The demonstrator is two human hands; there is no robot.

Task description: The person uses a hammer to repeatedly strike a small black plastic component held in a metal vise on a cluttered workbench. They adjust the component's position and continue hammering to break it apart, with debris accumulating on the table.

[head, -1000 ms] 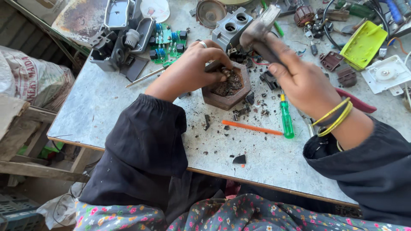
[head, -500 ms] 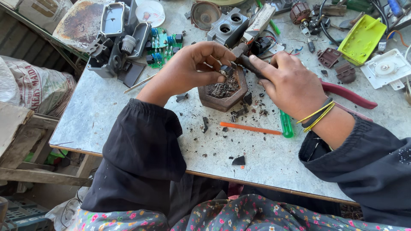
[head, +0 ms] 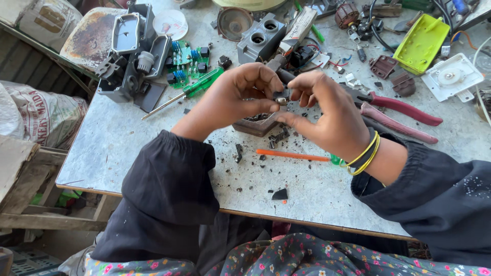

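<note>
**Both hands pinch a small part above the bench**

The left hand [head: 240, 99] and right hand [head: 327, 117] close their fingertips narrowly on a small dark part [head: 281, 97], too tiny to tell its axis. It sits just above a brown block [head: 255, 125]. Red-handled pliers [head: 404, 110] lie right on the littered grey table [head: 128, 148]

Small dark metal part [head: 281, 97] pinched between fingertips.

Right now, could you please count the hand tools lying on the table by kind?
Screwdrivers: 2, a green-handled one and an orange one
Pliers: 1, red-handled
Hammers: 1, near the grey block
Total: 4
</note>
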